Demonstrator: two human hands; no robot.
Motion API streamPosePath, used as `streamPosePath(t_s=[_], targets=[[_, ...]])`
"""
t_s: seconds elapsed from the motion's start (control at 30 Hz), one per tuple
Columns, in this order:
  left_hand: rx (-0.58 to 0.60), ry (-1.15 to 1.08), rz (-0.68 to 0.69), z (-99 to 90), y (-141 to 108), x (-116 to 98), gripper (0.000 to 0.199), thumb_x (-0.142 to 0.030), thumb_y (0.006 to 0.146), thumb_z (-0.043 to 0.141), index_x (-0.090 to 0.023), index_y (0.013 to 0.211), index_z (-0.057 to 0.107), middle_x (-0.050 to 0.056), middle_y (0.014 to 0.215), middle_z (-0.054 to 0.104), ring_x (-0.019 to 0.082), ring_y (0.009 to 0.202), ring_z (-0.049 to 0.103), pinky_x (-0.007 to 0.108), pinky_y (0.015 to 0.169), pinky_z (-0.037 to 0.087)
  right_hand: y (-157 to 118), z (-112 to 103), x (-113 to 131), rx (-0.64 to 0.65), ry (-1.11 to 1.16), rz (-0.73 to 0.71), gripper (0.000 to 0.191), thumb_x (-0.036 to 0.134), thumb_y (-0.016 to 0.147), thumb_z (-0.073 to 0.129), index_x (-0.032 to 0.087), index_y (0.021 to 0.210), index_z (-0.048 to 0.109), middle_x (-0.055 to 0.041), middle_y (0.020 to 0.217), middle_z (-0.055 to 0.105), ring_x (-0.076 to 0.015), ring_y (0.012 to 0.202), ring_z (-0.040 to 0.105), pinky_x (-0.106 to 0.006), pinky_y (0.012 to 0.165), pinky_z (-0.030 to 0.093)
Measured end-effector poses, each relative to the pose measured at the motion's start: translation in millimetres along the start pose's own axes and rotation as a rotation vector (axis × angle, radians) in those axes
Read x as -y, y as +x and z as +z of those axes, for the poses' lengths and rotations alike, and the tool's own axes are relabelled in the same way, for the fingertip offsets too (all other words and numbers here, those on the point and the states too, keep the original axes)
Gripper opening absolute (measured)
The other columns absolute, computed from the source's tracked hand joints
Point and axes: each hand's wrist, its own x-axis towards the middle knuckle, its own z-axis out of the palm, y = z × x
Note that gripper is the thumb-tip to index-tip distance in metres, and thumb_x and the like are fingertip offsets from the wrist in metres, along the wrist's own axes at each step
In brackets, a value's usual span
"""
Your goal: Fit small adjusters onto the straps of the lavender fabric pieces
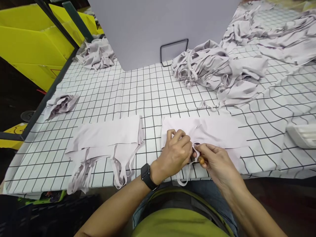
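A pale pinkish-grey strapped garment (212, 126) lies flat on the checked cloth in front of me. My left hand (176, 151), with a black watch on its wrist, is closed on the garment's thin strap (189, 172), which loops down at the table's edge. Close against it, my right hand (216, 159) pinches the same strap between thumb and fingers. A small brownish-orange piece (201, 160) shows at the right fingertips, and something dark sits just above; I cannot make out either. To the left lies a neat stack of similar garments (108, 133), straps hanging toward me.
A heap of loose garments (212, 65) lies behind my hands, with more fabric (291, 36) at the far right. Small piles lie at the left. A grey panel (148, 29) stands at the back. Yellow bins (32, 42) stand beyond the left edge. A white object (302, 135) lies right.
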Motion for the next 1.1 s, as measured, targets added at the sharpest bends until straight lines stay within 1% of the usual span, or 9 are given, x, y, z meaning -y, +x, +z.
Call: streamPosePath(t_s=[0.13,0.27,0.6,0.7,0.83,0.9,0.97,1.03,1.1], targets=[[0.011,0.063,0.068,-2.4,0.7,1.0,0.022,-0.008,0.097,0.048,-0.014,0.081,0.061,0.007,0.087,0.064,0.024,0.096,0.054,0.043,0.090,0.037,0.8,0.9,-0.1,0.078,-0.041,-0.045,0.040,0.039,0.055,0.089,0.017,0.045,0.057,0.0014,0.049,0.053,-0.0050,0.041,0.037,-0.020,0.036,0.023],[0.030,0.086,0.113,-2.3,-0.2,5.3,0.025,-0.007,0.097,0.047,-0.015,0.077,0.059,0.007,0.084,0.063,0.023,0.093,0.052,0.040,0.092,0.036,2.2,1.6,2.3,0.121,-0.097,-0.003,0.044,0.044,0.049,0.091,0.017,0.043,0.056,0.0030,0.043,0.048,-0.0032,0.038,0.029,-0.019,0.036,0.017],[0.059,0.053,0.068,-4.0,1.2,6.1,0.021,-0.010,0.098,0.048,-0.015,0.080,0.058,0.007,0.086,0.063,0.022,0.093,0.053,0.039,0.089,0.035,5.1,-2.4,7.3,0.258,-0.115,0.088,0.055,0.059,0.044,0.090,0.018,0.041,0.054,0.0083,0.041,0.033,-0.0008,0.039,0.017,-0.019,0.036,0.014],[0.108,0.080,0.063,-9.5,-1.4,4.1,0.021,-0.009,0.098,0.047,-0.014,0.081,0.059,0.007,0.089,0.064,0.023,0.097,0.054,0.041,0.092,0.035,1.0,-6.9,-0.8,0.273,-0.206,0.021,0.053,0.062,0.052,0.087,0.018,0.047,0.057,0.0071,0.041,0.037,-0.0028,0.038,0.023,-0.020,0.037,0.019],[0.155,-0.023,0.001,-29.0,-14.3,5.0,0.018,-0.008,0.097,0.048,-0.015,0.089,0.062,0.006,0.096,0.068,0.023,0.102,0.058,0.047,0.099,0.034,-7.5,-35.1,-1.6,0.291,-0.568,-0.146,0.048,0.063,0.076,0.074,0.018,0.062,0.067,0.0002,0.045,0.055,-0.0121,0.041,0.048,-0.023,0.042,0.035],[0.117,-0.172,-0.089,-38.7,-20.0,11.4,0.014,-0.009,0.092,0.055,-0.018,0.098,0.065,0.005,0.105,0.069,0.023,0.106,0.059,0.046,0.099,0.038,-2.2,-57.7,10.3,0.173,-0.694,-0.256,0.049,0.066,0.084,0.065,0.019,0.068,0.071,-0.0033,0.052,0.063,-0.0173,0.050,0.059,-0.027,0.049,0.042],[0.031,-0.275,-0.235,-44.2,-19.4,22.5,0.015,-0.010,0.088,0.057,-0.020,0.095,0.066,0.004,0.102,0.069,0.022,0.101,0.061,0.041,0.094,0.045,14.4,-79.4,30.1,-0.075,-0.784,-0.414,0.047,0.065,0.085,0.061,0.021,0.073,0.072,-0.0055,0.062,0.070,-0.0218,0.061,0.065,-0.030,0.055,0.046],[-0.064,-0.256,-0.428,-45.4,-10.0,35.3,0.013,-0.013,0.088,0.055,-0.019,0.094,0.065,0.006,0.098,0.068,0.023,0.098,0.061,0.039,0.089,0.048,40.7,-94.3,52.3,-0.337,-0.930,-0.549,0.039,0.059,0.083,0.060,0.023,0.076,0.073,-0.0066,0.068,0.073,-0.0259,0.068,0.068,-0.033,0.060,0.048],[-0.093,-0.190,-0.629,-43.8,5.6,46.7,0.014,-0.018,0.090,0.055,-0.018,0.102,0.062,0.008,0.105,0.067,0.025,0.103,0.061,0.041,0.090,0.049,70.4,-99.4,69.8,-0.446,-1.045,-0.639,0.030,0.051,0.078,0.061,0.023,0.073,0.069,-0.0076,0.067,0.072,-0.0272,0.067,0.067,-0.036,0.062,0.048]])
